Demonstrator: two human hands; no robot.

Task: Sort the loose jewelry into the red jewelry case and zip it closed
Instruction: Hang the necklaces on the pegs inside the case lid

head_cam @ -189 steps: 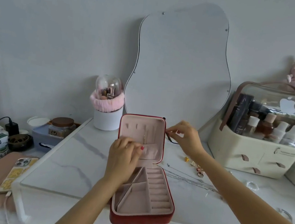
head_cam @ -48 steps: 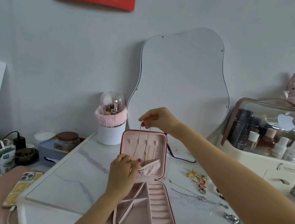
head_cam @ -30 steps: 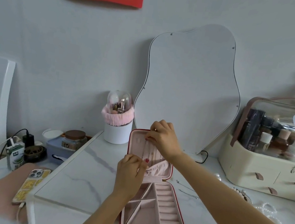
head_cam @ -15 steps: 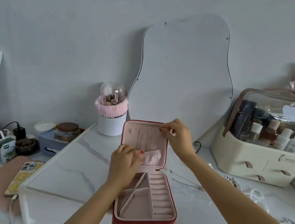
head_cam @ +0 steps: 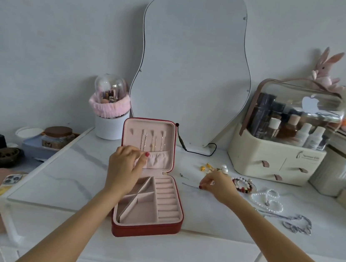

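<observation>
- Red-nailed fingertips of the right hand are pinching the end of a thin chain on the table; half a second ago this hand was up at the lid.
- Left hand is still holding the lid's pouch open, thumb and fingers curled on its edge.
- Two or three chains are now hanging in the lid (so that piece looks stowed).
- Case is lying open; the tray compartments are empty.
- Gold earrings, bead bracelet and pearls are waiting just beyond the right hand.

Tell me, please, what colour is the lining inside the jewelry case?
Pale pink lining, seen in the head view.
</observation>
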